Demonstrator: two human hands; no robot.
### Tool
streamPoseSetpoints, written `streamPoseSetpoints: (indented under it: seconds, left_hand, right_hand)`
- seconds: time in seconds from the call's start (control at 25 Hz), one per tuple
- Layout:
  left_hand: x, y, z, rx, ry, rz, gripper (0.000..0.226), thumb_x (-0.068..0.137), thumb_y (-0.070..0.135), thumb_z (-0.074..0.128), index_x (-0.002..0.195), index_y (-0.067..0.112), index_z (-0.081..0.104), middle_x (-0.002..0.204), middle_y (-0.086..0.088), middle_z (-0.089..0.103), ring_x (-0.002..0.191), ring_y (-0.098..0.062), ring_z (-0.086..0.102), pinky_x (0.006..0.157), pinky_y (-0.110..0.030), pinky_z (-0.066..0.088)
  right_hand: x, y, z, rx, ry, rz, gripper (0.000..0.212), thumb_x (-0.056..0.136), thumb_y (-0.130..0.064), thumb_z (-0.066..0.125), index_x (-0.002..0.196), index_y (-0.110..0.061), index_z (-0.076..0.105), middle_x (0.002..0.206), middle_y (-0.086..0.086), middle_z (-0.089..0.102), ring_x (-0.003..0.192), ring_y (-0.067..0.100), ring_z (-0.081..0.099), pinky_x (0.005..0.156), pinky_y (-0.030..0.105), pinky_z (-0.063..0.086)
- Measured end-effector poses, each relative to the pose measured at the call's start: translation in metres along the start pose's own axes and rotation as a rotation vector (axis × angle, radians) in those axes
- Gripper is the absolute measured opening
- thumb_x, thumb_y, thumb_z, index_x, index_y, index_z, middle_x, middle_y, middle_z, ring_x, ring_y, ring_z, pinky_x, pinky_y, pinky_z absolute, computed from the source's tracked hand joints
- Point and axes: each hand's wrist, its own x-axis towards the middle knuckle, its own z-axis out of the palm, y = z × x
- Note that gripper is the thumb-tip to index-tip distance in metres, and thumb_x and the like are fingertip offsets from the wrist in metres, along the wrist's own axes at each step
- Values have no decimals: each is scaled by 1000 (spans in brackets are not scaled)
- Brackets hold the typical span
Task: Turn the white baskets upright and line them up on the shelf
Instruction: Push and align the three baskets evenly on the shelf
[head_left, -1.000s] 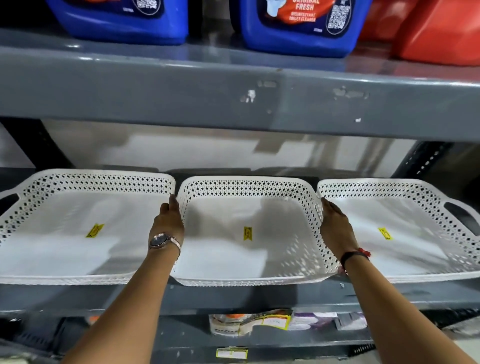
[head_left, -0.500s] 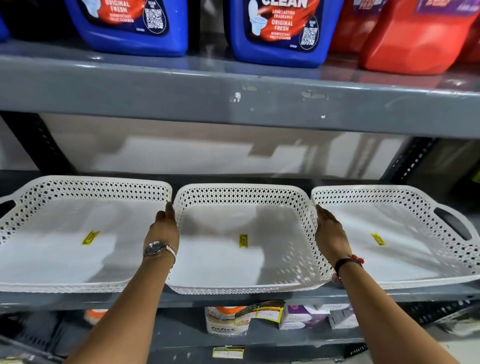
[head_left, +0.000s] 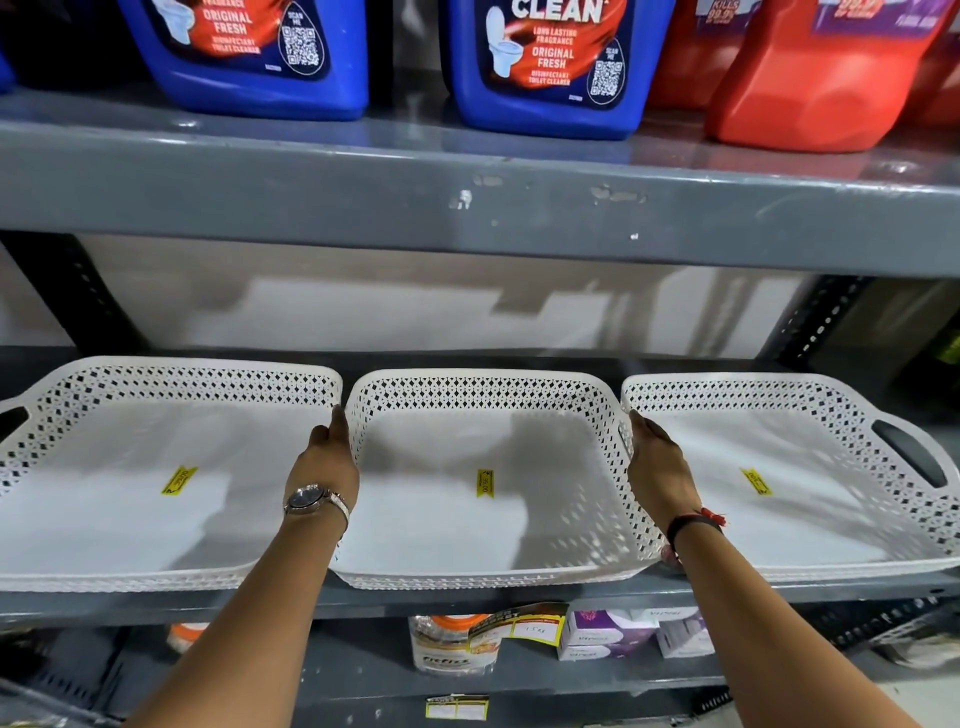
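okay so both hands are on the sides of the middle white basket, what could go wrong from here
1. The middle basket overhangs the shelf edge; pulling it forward could tip it off.
2. Both hands, left hand and right hand, sit in the narrow gaps beside the left basket and right basket, so any sideways shift may nudge those out of line or pinch fingers.

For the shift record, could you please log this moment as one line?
step: aligning | left hand: on middle basket left wall | right hand: on right wall | baskets: three upright, in row

White lattice-patterned baskets (head_left: 488, 415) with yellow stickers (head_left: 485, 482) on a grey shelf (head_left: 467, 597).
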Motion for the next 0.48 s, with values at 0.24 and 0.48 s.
streamPoseSetpoints:
  seconds: [0.24, 0.48]
  left_hand:
    - [4, -1, 0, 13, 17, -11, 68, 92, -3, 33, 151, 14, 4, 141, -19, 38, 118, -39, 54, 97, -43, 46]
    - [5, 0, 1, 10, 6, -4, 68, 92, -3, 33, 151, 14, 4, 141, -18, 37, 116, -40, 55, 95, -44, 47]
  right_hand:
    - [2, -5, -1, -4, -15, -15, 64, 85, 10, 33, 145, -9, 25, 148, 14, 36, 131, 30, 41, 106, 35, 38]
    - [3, -4, -1, 2, -6, -10, 62, 86, 10, 34, 145, -10, 26, 147, 13, 37, 130, 31, 43, 104, 37, 39]
